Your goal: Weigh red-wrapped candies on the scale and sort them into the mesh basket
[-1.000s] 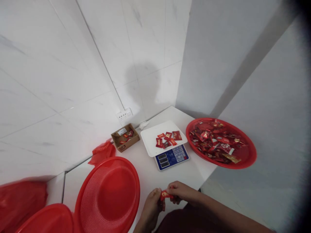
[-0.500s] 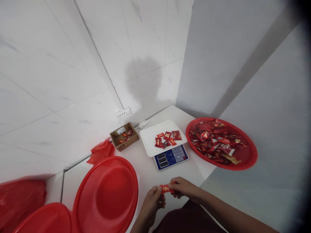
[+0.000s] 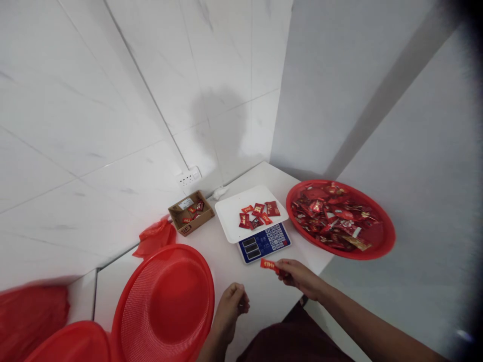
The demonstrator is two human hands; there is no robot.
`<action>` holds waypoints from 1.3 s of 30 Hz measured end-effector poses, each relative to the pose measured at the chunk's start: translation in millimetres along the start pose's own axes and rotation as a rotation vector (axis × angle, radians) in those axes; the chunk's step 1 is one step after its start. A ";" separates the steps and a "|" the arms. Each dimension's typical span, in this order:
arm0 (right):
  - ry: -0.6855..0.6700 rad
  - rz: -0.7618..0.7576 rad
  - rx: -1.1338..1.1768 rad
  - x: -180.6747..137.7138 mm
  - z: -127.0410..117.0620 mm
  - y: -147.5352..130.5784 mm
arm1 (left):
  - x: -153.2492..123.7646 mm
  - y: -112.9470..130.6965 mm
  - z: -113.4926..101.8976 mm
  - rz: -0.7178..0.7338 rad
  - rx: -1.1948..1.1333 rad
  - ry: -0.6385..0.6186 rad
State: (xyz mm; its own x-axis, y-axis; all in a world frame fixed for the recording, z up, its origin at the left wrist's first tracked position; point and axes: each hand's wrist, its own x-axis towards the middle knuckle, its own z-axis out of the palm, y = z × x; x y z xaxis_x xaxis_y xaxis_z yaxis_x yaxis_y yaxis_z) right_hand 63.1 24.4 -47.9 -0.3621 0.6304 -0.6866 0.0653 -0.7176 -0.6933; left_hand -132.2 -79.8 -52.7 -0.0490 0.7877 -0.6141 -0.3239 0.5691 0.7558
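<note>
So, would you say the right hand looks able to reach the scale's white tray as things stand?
Probably yes: the right hand, pinching a small red packet, is close to the near side of the scale's blue keypad panel, and nothing seems to block the way over it to the white tray.

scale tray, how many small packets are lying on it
6 on the scale tray: left packet, back-left packet, middle packet, right packet, front dark packet, front-right packet. Others could be hidden underneath.

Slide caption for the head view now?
Right hand holds a red packet near a scale bearing more packets; left hand hovers beside a red basket.
</note>
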 end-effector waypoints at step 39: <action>0.223 -0.108 0.159 42.7 -23.9 -38.9 | 4.6 -17.5 -9.1 -0.042 -0.042 0.070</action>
State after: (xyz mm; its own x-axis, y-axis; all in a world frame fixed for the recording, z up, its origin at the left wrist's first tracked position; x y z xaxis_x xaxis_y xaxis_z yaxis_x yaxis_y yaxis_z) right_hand 67.4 86.3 -55.5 -0.1451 0.7424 -0.6541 -0.1154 -0.6693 -0.7340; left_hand -135.3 -88.3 -70.9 -0.0996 0.7439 -0.6608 -0.3665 0.5900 0.7195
